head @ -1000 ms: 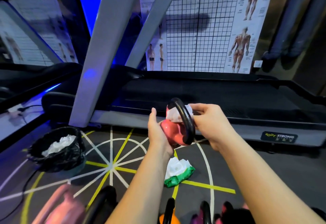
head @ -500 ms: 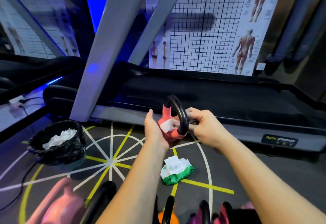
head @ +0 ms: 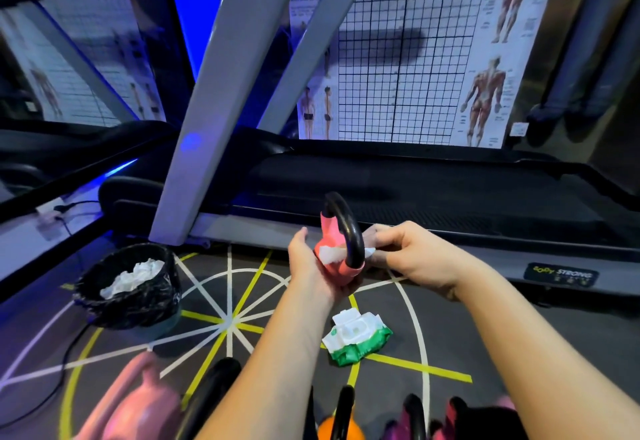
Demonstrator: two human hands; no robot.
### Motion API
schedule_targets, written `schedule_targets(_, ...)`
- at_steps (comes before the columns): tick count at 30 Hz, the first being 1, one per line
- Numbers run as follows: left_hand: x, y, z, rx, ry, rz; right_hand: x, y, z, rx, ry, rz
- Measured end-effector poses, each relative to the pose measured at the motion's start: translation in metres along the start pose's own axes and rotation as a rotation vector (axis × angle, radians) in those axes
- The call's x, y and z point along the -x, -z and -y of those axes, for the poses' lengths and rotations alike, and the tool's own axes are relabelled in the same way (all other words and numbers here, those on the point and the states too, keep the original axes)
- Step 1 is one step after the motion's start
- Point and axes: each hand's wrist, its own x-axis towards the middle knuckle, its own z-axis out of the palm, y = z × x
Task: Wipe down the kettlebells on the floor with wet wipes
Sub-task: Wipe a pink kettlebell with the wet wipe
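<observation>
A small pink kettlebell point(head: 332, 263) with a black handle is held up in the air in front of the treadmill. My left hand point(head: 306, 263) cups its body from the left and below. My right hand point(head: 401, 254) pinches a white wet wipe point(head: 330, 253) that is threaded through the handle loop and lies against the pink body. A green and white wet wipe pack point(head: 356, 339) lies on the floor below, with its lid open. Several more kettlebells stand along the bottom edge: a large pink one point(head: 138, 405), an orange one point(head: 341, 429) and dark pink ones point(head: 450, 419).
A bin lined with a black bag point(head: 138, 287) holds used white wipes at the left. A treadmill point(head: 415, 197) with grey uprights runs across the scene behind my hands. The dark floor mat point(head: 225, 318) has white and yellow lines. A cable point(head: 65, 353) trails at the left.
The wipe has moved from the top of the handle down through the loop onto the pink body. The kettlebell has tilted more upright, and my right hand has dropped a little.
</observation>
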Motion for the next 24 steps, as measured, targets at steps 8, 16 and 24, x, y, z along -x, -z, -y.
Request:
schedule_targets(8, -0.012, 0.005, -0.008, -0.03, -0.007, 0.04, -0.003, -0.01, 0.0, 0.19, 0.08, -0.002)
schedule_targets(16, -0.015, 0.015, -0.014, 0.01, -0.048, 0.112, -0.001, -0.009, -0.013, -0.237, -0.063, 0.143)
schedule_targets(24, -0.016, 0.018, -0.021, 0.051, -0.088, 0.082, -0.016, -0.03, -0.008, 0.326, 0.206, -0.113)
